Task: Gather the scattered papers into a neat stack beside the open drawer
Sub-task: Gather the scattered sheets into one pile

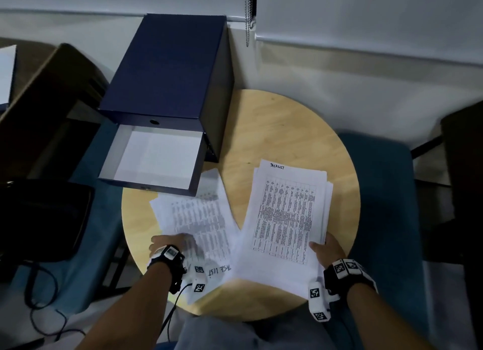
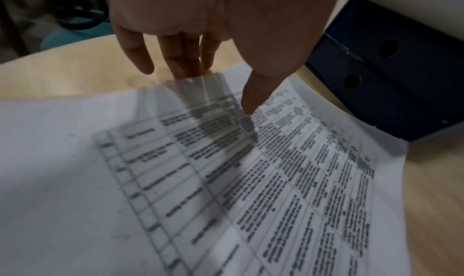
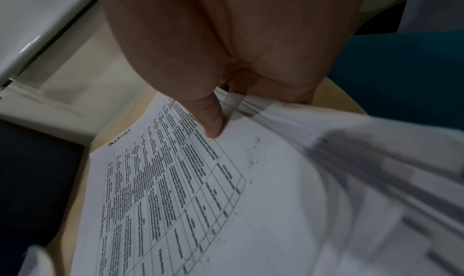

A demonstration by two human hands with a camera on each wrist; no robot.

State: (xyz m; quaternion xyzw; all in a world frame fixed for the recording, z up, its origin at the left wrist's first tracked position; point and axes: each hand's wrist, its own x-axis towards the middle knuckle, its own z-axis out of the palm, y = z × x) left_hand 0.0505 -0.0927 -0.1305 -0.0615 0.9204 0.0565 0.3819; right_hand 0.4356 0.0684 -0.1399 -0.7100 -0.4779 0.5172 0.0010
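Note:
Printed sheets lie in two groups on a round wooden table point(image 1: 285, 130). My right hand point(image 1: 325, 247) grips the near right edge of a thick bundle of papers point(image 1: 285, 213), thumb on top, fingers underneath; the grip shows in the right wrist view point(image 3: 213, 121) on the bundle point(image 3: 226, 191). My left hand point(image 1: 170, 241) hangs over the left loose sheets point(image 1: 198, 219), fingers straight and spread; its fingertips point(image 2: 191, 70) touch or hover just above the page point(image 2: 226, 181). The open drawer point(image 1: 154, 159) of the dark blue box point(image 1: 170, 67) juts over those sheets' far edge.
A dark blue file box stands at the table's back left against the wall. Teal seats point(image 1: 384, 206) flank the table. A dark chair point(image 1: 39, 219) and cables point(image 1: 41, 297) sit at the left. A blind chain point(image 1: 248, 15) hangs behind.

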